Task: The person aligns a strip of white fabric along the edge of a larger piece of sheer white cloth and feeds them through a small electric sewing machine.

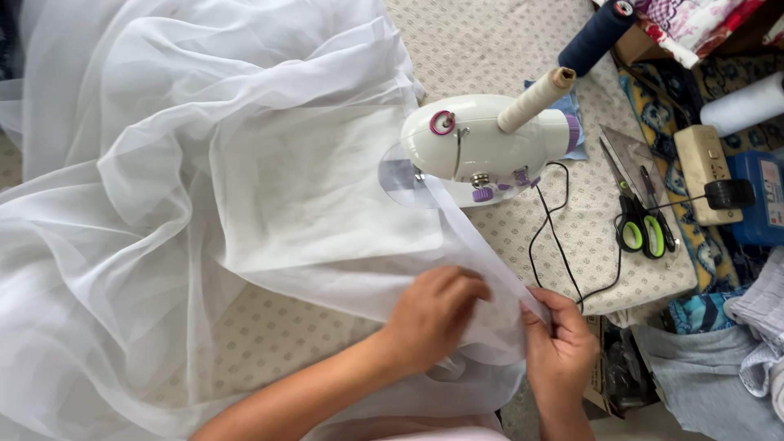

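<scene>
Fingers of the left hand (433, 314) and right hand (559, 343) were closed, pinching the edge of the sheer white fabric (204, 180), which ran under the small white sewing machine (482, 147) just beyond. Green-handled scissors (641, 224) lay right of the machine on the worktop (286, 335).

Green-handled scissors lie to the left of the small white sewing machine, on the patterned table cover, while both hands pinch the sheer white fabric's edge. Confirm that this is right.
Wrong side. The head view shows the green-handled scissors lying to the right of the small white sewing machine, on the patterned table cover. The rest holds: the left hand and the right hand both pinch the sheer white fabric at its edge.
</scene>
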